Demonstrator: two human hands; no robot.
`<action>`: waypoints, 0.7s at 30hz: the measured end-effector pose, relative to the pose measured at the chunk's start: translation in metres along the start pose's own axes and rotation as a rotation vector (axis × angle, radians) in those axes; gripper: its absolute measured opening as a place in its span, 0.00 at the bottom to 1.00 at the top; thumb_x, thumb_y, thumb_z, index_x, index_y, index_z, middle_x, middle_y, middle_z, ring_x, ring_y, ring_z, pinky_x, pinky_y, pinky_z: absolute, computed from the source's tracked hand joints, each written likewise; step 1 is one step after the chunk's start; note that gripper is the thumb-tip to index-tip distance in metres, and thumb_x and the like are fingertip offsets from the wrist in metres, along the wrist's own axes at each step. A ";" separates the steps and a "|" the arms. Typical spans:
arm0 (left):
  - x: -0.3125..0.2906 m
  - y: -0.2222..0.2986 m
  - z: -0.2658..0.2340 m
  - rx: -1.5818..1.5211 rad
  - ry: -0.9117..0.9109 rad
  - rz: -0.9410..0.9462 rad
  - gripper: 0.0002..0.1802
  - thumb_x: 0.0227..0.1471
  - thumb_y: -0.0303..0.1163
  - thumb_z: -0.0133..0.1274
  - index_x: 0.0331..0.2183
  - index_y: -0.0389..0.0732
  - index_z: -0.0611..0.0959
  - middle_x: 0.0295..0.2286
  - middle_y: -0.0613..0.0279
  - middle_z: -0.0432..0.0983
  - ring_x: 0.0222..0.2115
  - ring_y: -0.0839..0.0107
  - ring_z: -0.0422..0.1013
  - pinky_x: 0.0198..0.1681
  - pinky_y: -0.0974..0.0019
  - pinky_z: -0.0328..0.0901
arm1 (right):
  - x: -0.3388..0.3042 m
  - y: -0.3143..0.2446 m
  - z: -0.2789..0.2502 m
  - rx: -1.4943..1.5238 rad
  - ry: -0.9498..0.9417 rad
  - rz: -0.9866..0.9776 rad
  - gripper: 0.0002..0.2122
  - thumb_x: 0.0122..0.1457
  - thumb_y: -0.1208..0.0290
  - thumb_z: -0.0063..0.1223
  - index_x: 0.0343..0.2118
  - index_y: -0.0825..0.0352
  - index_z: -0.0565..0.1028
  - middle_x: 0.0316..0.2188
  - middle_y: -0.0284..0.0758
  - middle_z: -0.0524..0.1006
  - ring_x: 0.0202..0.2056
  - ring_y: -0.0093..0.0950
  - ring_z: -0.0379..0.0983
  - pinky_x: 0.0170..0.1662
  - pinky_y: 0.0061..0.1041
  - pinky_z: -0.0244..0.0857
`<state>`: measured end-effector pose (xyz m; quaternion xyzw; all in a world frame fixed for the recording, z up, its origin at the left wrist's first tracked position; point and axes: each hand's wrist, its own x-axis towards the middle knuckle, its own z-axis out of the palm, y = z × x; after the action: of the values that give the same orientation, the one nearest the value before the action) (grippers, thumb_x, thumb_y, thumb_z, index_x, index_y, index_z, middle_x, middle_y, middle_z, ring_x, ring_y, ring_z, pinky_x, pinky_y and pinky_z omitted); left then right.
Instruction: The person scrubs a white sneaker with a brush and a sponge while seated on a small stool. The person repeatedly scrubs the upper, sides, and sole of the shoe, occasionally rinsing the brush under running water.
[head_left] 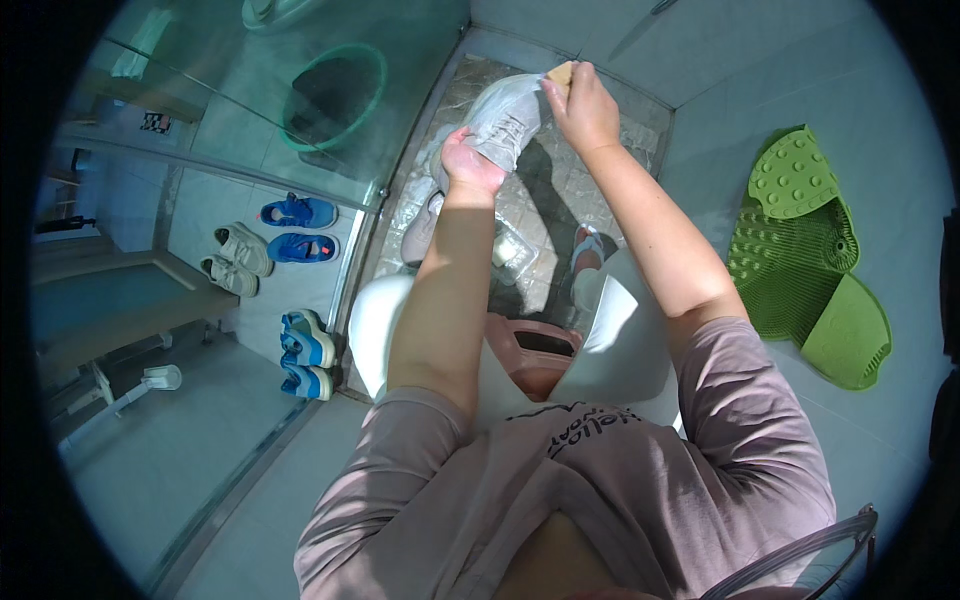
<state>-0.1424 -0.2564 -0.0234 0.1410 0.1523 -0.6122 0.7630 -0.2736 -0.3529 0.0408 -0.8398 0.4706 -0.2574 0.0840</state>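
Out in front of me, a white lace-up sneaker (505, 122) is held off the wet floor. My left hand (470, 165) grips it at its near end, palm up; part of the fingers is hidden by the shoe. At the sneaker's far right end, my right hand (587, 108) is closed on a small tan block (560, 75). The block touches or nearly touches the shoe; whether it is a brush, a sponge or soap cannot be made out. A pale shoe (420, 232) rests on the floor beside my left forearm.
A clear plastic tray (514, 252) lies on the patterned floor near my slippered foot (588, 245). Below me is a pink stool (535, 350). A green studded mat (790, 250) is at the right wall. Past the glass stand a green-rimmed basin (377, 95) and blue sneakers (303, 248).
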 end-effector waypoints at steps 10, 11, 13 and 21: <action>-0.003 -0.008 -0.005 -0.079 -0.048 0.025 0.32 0.61 0.45 0.27 0.55 0.32 0.68 0.53 0.44 0.67 0.55 0.48 0.64 0.58 0.48 0.59 | -0.037 0.003 0.010 -0.124 -0.139 -0.079 0.21 0.58 0.50 0.51 0.40 0.67 0.72 0.33 0.43 0.76 0.35 0.43 0.76 0.34 0.39 0.71; -0.006 -0.003 0.004 -0.093 -0.077 0.054 0.31 0.61 0.44 0.27 0.55 0.31 0.68 0.53 0.43 0.67 0.55 0.48 0.64 0.59 0.48 0.59 | -0.028 0.020 0.004 -0.119 -0.083 0.033 0.21 0.57 0.51 0.51 0.40 0.67 0.72 0.34 0.44 0.77 0.36 0.43 0.76 0.35 0.40 0.71; -0.008 0.011 0.009 -0.078 -0.109 0.088 0.31 0.60 0.41 0.27 0.56 0.31 0.67 0.53 0.43 0.67 0.55 0.48 0.64 0.61 0.48 0.57 | -0.022 0.016 -0.005 -0.037 -0.018 0.117 0.21 0.57 0.52 0.53 0.40 0.68 0.70 0.34 0.46 0.77 0.36 0.46 0.75 0.36 0.41 0.70; -0.002 0.003 -0.025 -0.253 -0.266 -0.142 0.32 0.61 0.46 0.30 0.56 0.31 0.66 0.53 0.45 0.68 0.53 0.50 0.65 0.56 0.48 0.62 | -0.044 -0.016 0.033 0.064 -0.068 -0.283 0.22 0.56 0.53 0.54 0.42 0.70 0.70 0.34 0.46 0.75 0.37 0.45 0.75 0.36 0.40 0.71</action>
<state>-0.1416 -0.2444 -0.0451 -0.0491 0.1354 -0.6538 0.7428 -0.2632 -0.3112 0.0036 -0.9029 0.3360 -0.2527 0.0894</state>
